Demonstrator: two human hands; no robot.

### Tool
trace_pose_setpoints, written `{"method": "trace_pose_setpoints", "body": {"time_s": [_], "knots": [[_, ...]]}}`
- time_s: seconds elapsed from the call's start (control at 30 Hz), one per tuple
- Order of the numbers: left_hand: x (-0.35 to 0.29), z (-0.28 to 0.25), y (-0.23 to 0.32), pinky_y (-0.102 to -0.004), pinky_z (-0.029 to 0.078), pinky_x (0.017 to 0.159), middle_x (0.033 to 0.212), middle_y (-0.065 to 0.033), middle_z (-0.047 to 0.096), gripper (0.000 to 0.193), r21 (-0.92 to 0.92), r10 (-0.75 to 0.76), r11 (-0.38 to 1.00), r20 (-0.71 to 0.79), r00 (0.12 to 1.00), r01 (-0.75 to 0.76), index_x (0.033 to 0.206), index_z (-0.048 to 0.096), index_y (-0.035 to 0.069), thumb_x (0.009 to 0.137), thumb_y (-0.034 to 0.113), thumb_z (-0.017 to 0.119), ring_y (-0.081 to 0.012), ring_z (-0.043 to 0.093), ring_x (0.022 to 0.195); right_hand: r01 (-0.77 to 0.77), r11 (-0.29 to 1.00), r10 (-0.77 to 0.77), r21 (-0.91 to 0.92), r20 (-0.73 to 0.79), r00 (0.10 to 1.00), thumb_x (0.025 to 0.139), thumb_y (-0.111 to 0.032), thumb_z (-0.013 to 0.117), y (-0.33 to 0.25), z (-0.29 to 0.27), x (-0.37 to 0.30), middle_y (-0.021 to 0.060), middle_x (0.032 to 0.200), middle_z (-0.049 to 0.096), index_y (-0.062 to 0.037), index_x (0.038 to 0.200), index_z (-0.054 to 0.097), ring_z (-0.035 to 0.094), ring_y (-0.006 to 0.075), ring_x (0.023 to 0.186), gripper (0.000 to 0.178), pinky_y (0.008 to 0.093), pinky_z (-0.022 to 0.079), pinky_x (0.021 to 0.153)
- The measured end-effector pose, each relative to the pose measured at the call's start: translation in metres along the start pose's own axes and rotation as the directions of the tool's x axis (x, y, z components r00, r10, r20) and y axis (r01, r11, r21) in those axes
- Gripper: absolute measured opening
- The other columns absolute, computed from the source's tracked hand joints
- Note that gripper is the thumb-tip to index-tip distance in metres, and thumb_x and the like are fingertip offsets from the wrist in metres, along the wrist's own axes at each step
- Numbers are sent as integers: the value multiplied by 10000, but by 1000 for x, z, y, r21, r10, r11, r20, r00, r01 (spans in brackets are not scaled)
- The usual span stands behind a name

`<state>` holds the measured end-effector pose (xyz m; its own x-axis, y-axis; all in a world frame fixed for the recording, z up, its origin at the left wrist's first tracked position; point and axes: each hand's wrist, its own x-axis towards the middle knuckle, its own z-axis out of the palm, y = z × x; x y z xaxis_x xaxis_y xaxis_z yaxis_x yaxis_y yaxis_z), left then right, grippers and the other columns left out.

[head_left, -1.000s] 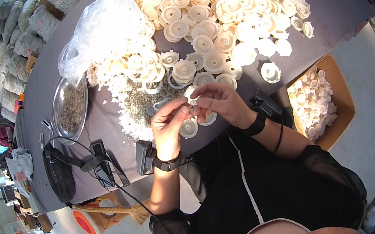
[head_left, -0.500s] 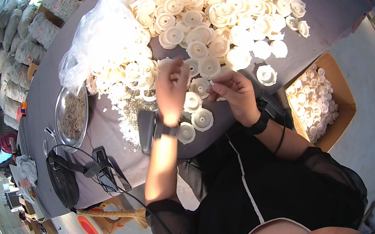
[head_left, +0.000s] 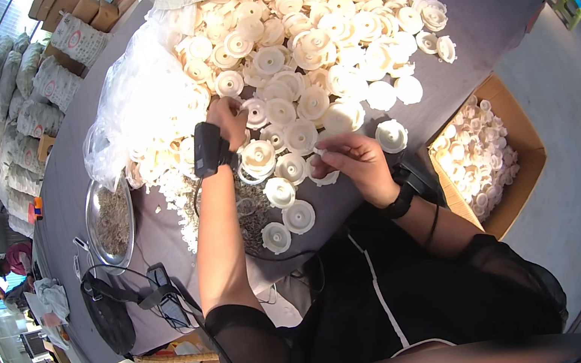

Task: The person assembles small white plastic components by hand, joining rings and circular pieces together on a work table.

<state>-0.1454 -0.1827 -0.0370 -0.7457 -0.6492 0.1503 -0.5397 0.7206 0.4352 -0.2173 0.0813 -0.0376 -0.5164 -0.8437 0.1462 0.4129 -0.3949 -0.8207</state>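
My left hand (head_left: pixel 226 122) reaches into the edge of the heap of cream plastic discs (head_left: pixel 315 48), its fingers curled beside one flanged disc (head_left: pixel 255 113); what they hold, if anything, is hidden. Thumb and fingers of my right hand (head_left: pixel 358 165) are pinched together on a small white piece (head_left: pixel 319 152), above several loose discs. A disc with a raised hub (head_left: pixel 299 216) lies near the table's front edge. Below my left hand, a disc (head_left: pixel 258 158) rests near a scatter of small grey bits (head_left: pixel 254 214).
A metal tray (head_left: pixel 91 232) of small brownish bits stands on the left. Clear plastic bag (head_left: pixel 132 92) lies against the heap. On the right, a cardboard box (head_left: pixel 532 170) holds more white parts. A black pouch (head_left: pixel 108 313) and cables lie at front left; stacked sacks (head_left: pixel 13 111) stand beyond.
My left hand has moved left and away from my right hand, to the heap's edge. The right hand stays pinched near the same spot. The whole view has shifted slightly.
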Motion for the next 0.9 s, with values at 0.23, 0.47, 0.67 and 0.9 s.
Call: {"method": "trace_pose_setpoints", "body": {"time_s": [0.23, 0.47, 0.67, 0.9], "knots": [[-79, -25, 42, -209, 422, 596, 843, -58, 628, 92, -331, 22, 922, -478, 878, -203, 791, 564, 20, 764, 46, 648, -76, 534, 661, -84, 996, 83, 14, 73, 994, 862, 11, 527, 5, 16, 8, 140, 893, 639, 33, 1030, 552, 644, 222, 799, 171, 311, 528, 721], [-160, -26, 90, -215, 448, 713, 971, -107, 608, 185, -865, -210, 489, -239, 948, -110, 796, 498, 26, 748, -109, 615, -83, 556, 788, -113, 990, 98, 89, 155, 983, 856, 2, 548, 11, 33, 5, 121, 907, 633, 56, 1020, 552, 643, 187, 808, 173, 268, 535, 720], [-183, -33, 94, -252, 453, 773, 986, -120, 605, 191, -794, -156, 579, -332, 930, -187, 807, 499, 22, 735, -120, 603, -125, 571, 863, -119, 993, 119, -11, 157, 980, 844, -6, 570, 3, 47, -5, 83, 875, 630, 35, 970, 573, 626, 129, 754, 132, 222, 514, 680], [-194, -29, 92, -268, 449, 804, 997, -126, 598, 195, -843, -167, 517, -269, 948, -148, 814, 500, 22, 729, -121, 602, -142, 568, 891, -98, 936, 154, -338, 145, 977, 797, -17, 636, 1, 41, -14, 49, 914, 609, 1, 987, 550, 566, 80, 752, 209, 199, 454, 655]]}}
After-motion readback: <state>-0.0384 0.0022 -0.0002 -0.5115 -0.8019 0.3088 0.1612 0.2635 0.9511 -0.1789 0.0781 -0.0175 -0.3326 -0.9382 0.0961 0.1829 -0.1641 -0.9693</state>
